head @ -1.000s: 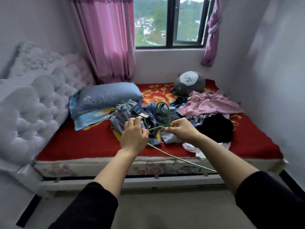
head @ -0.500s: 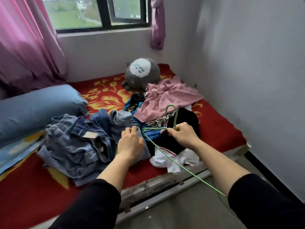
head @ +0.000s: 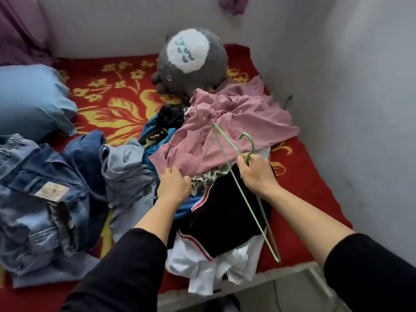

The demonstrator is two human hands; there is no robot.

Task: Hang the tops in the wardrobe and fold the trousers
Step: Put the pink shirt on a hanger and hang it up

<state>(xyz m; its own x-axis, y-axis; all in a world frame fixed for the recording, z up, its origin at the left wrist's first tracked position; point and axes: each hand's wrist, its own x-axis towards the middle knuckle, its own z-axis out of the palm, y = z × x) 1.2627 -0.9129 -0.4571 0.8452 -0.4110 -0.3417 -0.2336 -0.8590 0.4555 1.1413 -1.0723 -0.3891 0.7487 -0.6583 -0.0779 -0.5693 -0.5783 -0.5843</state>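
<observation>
Jeans (head: 45, 194) left of the tops pile (head: 236, 131), plush toy (head: 191, 64) behind

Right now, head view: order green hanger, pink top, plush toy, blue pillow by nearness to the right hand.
1. green hanger, gripped in the right hand
2. pink top, just beyond
3. plush toy, back wall
4. blue pillow, far left

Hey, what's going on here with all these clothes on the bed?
A person is sorting a heap of laundry on the bed. Their right hand grips a green wire hanger just below its hook, holding it over the pile. Their left hand is at the lower edge of the pink top lying on the heap; whether it has hold of the fabric is unclear. Nothing is on the hanger yet, and the denim trousers lie rumpled to the left.
</observation>
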